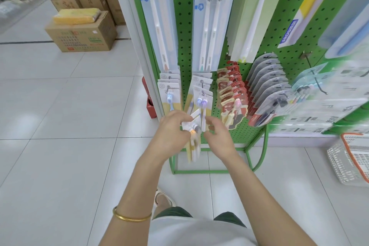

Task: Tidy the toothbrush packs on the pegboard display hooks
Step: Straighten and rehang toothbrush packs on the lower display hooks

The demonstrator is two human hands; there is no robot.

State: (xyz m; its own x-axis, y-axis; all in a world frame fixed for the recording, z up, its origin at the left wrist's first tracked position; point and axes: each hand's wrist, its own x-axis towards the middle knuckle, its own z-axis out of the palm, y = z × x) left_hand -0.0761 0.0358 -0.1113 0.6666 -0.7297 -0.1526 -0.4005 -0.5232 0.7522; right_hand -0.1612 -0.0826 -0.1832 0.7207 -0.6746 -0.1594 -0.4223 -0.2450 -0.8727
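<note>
While your left hand (173,128) pinches a loose toothbrush pack (193,150) and your right hand (218,134) curls beside it, grip unclear, line its hole up with the hook (202,87).

Cardboard boxes (83,34) stand on the tiled floor (60,106), a yellow pack (76,16) atop one; a white basket (347,166) sits near the floor's right edge.

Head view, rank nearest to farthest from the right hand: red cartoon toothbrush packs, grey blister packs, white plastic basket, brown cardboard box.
1. red cartoon toothbrush packs, just above-right of the right hand.
2. grey blister packs, next hook row rightward.
3. white plastic basket, floor, far right.
4. brown cardboard box, floor, far upper left.
</note>
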